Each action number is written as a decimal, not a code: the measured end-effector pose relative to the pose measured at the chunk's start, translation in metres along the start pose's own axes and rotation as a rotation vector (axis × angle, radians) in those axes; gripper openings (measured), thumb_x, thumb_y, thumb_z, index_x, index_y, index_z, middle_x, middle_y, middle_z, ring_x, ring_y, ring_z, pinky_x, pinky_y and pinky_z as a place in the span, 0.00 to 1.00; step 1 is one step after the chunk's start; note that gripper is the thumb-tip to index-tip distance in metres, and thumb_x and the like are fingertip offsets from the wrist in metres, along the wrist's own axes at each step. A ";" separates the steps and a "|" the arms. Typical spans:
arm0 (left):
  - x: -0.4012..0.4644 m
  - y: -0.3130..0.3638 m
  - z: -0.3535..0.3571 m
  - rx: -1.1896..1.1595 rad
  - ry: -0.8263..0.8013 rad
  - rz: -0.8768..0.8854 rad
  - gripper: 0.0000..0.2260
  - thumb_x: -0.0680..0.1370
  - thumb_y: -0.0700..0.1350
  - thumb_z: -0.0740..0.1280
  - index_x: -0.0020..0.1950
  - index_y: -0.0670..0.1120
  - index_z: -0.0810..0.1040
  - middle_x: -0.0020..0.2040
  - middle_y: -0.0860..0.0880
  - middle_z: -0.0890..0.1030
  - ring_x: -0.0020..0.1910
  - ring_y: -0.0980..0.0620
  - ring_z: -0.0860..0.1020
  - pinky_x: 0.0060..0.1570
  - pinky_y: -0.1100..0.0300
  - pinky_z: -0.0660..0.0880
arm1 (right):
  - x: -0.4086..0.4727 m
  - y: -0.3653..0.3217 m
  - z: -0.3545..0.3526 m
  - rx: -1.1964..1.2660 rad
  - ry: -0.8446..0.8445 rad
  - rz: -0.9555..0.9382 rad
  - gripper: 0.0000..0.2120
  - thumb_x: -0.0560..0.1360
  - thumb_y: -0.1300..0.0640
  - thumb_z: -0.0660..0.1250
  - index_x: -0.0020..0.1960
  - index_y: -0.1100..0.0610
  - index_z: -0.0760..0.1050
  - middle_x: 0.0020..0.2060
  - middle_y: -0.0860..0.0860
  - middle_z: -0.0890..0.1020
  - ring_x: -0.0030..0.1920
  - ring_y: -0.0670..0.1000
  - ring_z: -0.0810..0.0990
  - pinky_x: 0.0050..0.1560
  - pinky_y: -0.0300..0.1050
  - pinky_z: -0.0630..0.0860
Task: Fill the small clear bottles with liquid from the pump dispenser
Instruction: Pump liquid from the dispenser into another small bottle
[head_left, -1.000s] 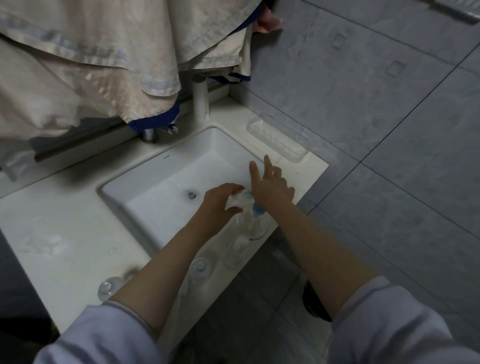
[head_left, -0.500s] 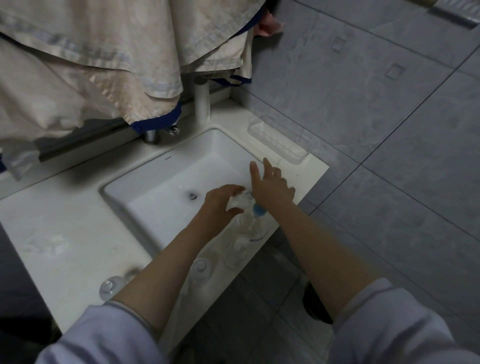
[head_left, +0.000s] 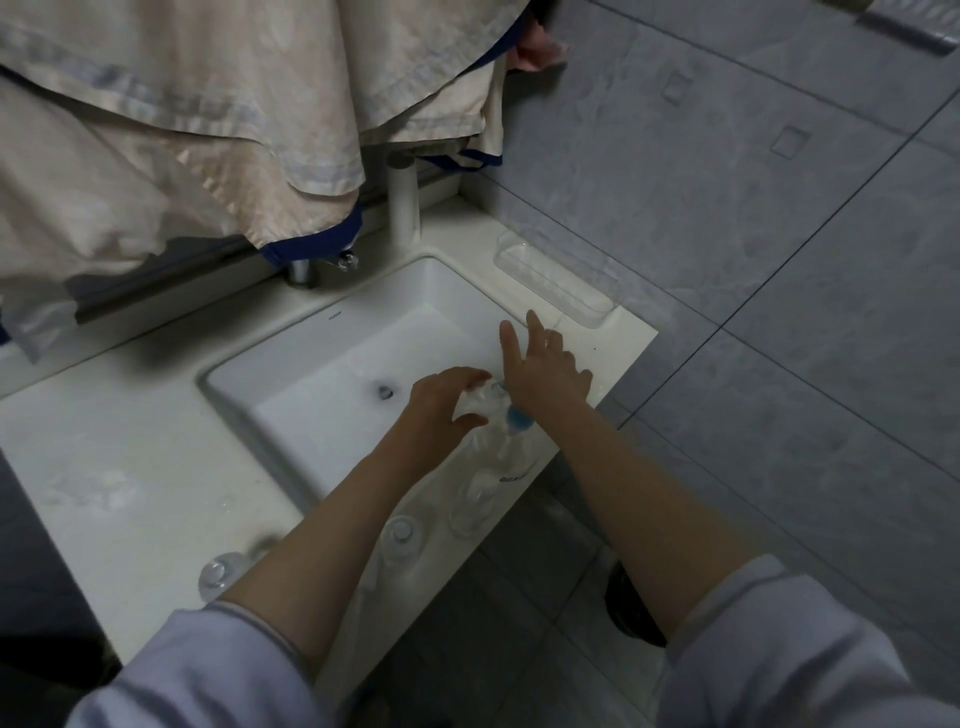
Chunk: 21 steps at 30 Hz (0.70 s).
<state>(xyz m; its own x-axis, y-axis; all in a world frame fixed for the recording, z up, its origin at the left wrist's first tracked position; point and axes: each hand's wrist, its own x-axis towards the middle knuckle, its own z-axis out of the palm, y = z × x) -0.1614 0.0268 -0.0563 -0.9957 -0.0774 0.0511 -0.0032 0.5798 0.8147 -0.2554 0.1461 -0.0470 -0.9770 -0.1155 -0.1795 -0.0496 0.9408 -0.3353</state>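
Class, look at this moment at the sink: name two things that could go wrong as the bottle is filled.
1. The left hand holds a small clear bottle under the pump dispenser, right at the counter's front edge; a slip could drop it to the floor.
2. The right hand presses the pump; misaligned liquid may spill.

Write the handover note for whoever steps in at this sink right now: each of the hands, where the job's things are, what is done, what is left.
Left hand: curled round a small clear bottle, held at the pump's spout.
Right hand: on top of the pump dispenser, first fingers straight; the dispenser stands on the sink counter's front edge.
Three more small bottles wait on that edge.
Done: bottle lined up with the pump. Fill levels cannot be told.
Left: pump into the held bottle, then check and fill the others.
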 end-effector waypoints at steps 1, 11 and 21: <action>0.002 0.001 0.001 0.004 -0.019 -0.014 0.21 0.75 0.42 0.68 0.67 0.44 0.70 0.66 0.44 0.73 0.65 0.48 0.70 0.63 0.64 0.63 | 0.000 0.000 -0.001 0.008 0.005 0.007 0.35 0.75 0.31 0.34 0.77 0.46 0.43 0.77 0.53 0.54 0.73 0.59 0.59 0.70 0.64 0.51; -0.001 0.003 0.001 -0.002 -0.058 -0.013 0.21 0.75 0.40 0.67 0.68 0.42 0.69 0.66 0.44 0.72 0.66 0.49 0.70 0.66 0.62 0.63 | -0.003 0.001 0.003 -0.020 -0.034 0.028 0.35 0.75 0.31 0.34 0.77 0.46 0.42 0.77 0.53 0.54 0.73 0.60 0.60 0.71 0.64 0.52; 0.004 0.005 0.003 0.000 -0.154 -0.109 0.26 0.76 0.51 0.62 0.69 0.38 0.66 0.68 0.41 0.70 0.67 0.45 0.69 0.68 0.61 0.61 | -0.007 0.003 0.009 0.000 0.033 0.022 0.35 0.75 0.32 0.34 0.77 0.46 0.43 0.76 0.54 0.57 0.71 0.59 0.63 0.70 0.64 0.53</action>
<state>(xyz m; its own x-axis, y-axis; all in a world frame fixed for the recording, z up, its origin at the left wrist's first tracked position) -0.1658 0.0312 -0.0539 -0.9918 -0.0143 -0.1268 -0.1119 0.5744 0.8109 -0.2471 0.1466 -0.0549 -0.9842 -0.0837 -0.1562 -0.0276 0.9430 -0.3317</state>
